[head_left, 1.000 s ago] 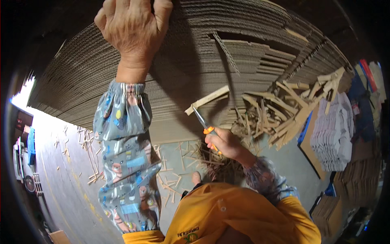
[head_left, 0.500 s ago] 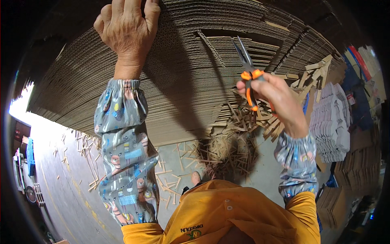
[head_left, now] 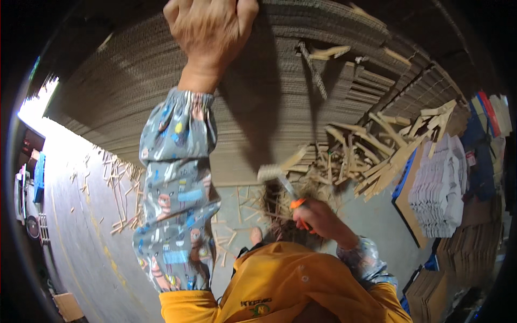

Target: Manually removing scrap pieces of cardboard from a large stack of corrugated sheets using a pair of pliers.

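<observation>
Right hand (head_left: 320,218) is wrapped round orange-handled pliers (head_left: 298,203), and the tip looks clamped on a pale cardboard strip (head_left: 269,173), though it's too blurry to swear to. That strip is out in front of the stack of corrugated sheets (head_left: 161,97), down near its bottom edge. Left hand (head_left: 210,27) is up on the stack, fingers cut off by the frame, so I can't tell if they're gripping or just pressing. IMO pulling scrap like this goes best with a deep bite, a straight tug and the left hand bracing so the sheets don't shift. Containers? None I can make out holding scrap; loose strips (head_left: 371,156) heap up by the stack's right end, white sheets (head_left: 439,188) piled further right.
</observation>
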### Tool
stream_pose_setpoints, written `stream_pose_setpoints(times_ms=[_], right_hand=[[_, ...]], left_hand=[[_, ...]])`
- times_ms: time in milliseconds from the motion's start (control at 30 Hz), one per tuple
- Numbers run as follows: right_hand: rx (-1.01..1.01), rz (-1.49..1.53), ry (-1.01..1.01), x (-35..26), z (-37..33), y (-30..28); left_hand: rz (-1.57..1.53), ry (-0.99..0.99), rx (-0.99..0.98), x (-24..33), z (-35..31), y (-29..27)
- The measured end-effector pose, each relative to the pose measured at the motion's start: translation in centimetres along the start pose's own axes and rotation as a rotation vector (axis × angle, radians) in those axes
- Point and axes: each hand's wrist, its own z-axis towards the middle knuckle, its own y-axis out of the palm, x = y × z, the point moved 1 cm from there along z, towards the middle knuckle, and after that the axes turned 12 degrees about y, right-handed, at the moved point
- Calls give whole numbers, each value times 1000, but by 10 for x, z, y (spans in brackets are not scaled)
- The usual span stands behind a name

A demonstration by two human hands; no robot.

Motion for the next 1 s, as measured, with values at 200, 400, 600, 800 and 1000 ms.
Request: stream_pose_setpoints(times_ms=[200, 400, 600, 800, 1000], right_hand=[[132, -25, -271, -61, 6, -24], [257, -63, -257, -175, 18, -50], [281, 182, -300, -181, 33, -28], [-24, 192, -271, -99, 22, 6], [-42, -509, -133, 14, 37, 2]], left_hand=[[9, -17, 0, -8, -6, 1], [-16, -17, -3, -7, -2, -2], [-17, -4, 7, -7, -4, 6], [-13, 53, -19, -14, -4, -11], [-48, 40, 39, -4, -5, 2]])
